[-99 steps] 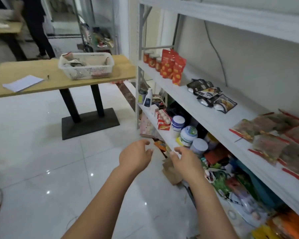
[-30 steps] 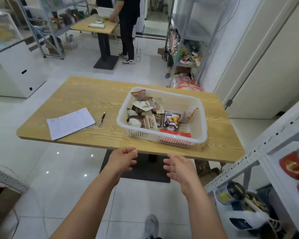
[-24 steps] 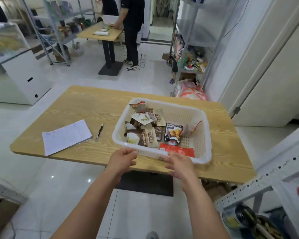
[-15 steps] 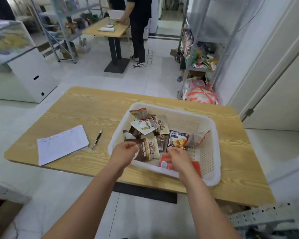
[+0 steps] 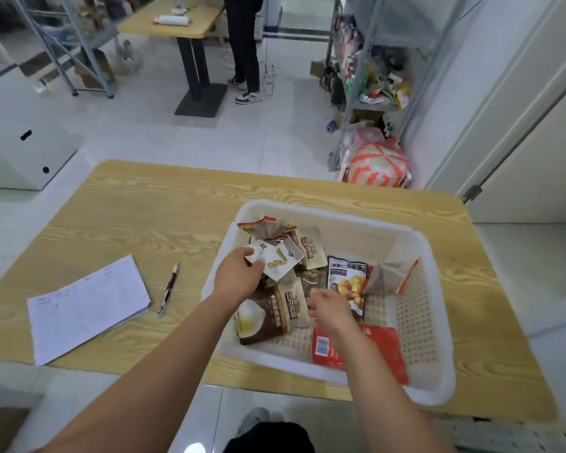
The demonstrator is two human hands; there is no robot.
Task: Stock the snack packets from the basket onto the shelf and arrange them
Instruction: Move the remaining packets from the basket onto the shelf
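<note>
A white plastic basket (image 5: 415,308) stands on the wooden table (image 5: 164,217) and holds several snack packets. My left hand (image 5: 239,276) is inside it and pinches a white packet (image 5: 278,259) at its left edge. My right hand (image 5: 329,310) reaches in lower down, fingers curled over the packets beside a dark chestnut packet (image 5: 348,282); what it holds is hidden. A brown-and-cream packet (image 5: 272,317) lies below my left hand. A red packet (image 5: 383,344) lies at the basket's near right.
A sheet pad (image 5: 85,305) and a pen (image 5: 170,286) lie on the table's left. A person (image 5: 245,44) stands at a far table. A wire rack (image 5: 373,70) with goods stands behind, a red-and-white bag (image 5: 378,166) at its foot.
I turned from the shelf and walked to the table. Both hands went from hovering before the basket into it, and my left hand took hold of the white packet.
</note>
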